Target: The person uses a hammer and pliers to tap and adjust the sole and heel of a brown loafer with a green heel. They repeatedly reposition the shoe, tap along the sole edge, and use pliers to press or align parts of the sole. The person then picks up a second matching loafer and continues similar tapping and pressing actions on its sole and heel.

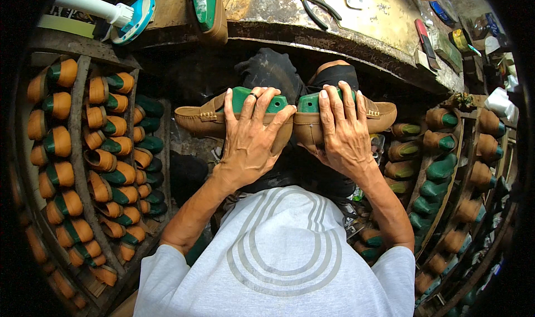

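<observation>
I see two brown shoes (195, 123) held heel to heel near the person's knees (273, 72), with a green foot shape (239, 100) in each one. The left hand (248, 139) is half curled around one shoe and the right hand (345, 133) half curled around the other, fingers (327, 108) a bit spread. Wooden racks (77, 119) on both sides are packed with more shoes (62, 141).

The workbench (390, 33) glares brightly within a black fisheye rim.
</observation>
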Motion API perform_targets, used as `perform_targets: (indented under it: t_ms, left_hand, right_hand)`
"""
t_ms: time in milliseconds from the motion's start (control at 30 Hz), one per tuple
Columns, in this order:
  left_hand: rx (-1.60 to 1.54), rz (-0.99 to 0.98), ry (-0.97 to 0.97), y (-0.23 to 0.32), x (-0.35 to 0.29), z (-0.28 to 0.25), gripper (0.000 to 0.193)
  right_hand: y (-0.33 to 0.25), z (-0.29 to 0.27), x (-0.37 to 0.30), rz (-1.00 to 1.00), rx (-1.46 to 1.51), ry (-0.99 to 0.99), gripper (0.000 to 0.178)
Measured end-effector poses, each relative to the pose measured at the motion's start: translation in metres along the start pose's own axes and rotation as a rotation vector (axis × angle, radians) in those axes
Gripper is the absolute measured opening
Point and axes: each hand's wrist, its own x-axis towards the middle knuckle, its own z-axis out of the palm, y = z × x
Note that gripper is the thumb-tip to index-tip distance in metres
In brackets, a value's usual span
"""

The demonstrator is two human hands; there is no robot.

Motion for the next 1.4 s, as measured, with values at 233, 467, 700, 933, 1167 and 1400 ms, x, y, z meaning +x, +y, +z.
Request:
perform_targets:
  t_ms: [233,467,700,933,1167,1400]
  left_hand:
    - [0.005,-0.01,-0.026,0.004,0.001,-0.001,0.082]
    - [0.014,-0.007,-0.021,0.006,0.002,-0.001,0.089]
    - [0.002,-0.061,0.032,0.005,0.006,0.001,0.121]
    - [-0.045,-0.089,0.074,0.0,0.011,0.006,0.123]
    - [-0.134,-0.188,0.063,0.0,0.02,0.004,0.126]
    - [-0.132,-0.181,0.088,0.0,0.021,0.007,0.126]
  right_hand:
    - [0.0,0.003,-0.001,-0.008,-0.008,0.004,0.106]
    - [-0.003,0.0,0.001,0.005,-0.013,-0.021,0.111]
    - [-0.004,-0.005,0.007,0.025,-0.026,-0.061,0.122]
    - [-0.002,-0.009,0.017,0.062,-0.034,-0.098,0.127]
    - [0.001,-0.011,0.028,0.119,-0.04,-0.13,0.119]
    - [0.002,-0.012,0.031,0.131,-0.018,-0.127,0.119]
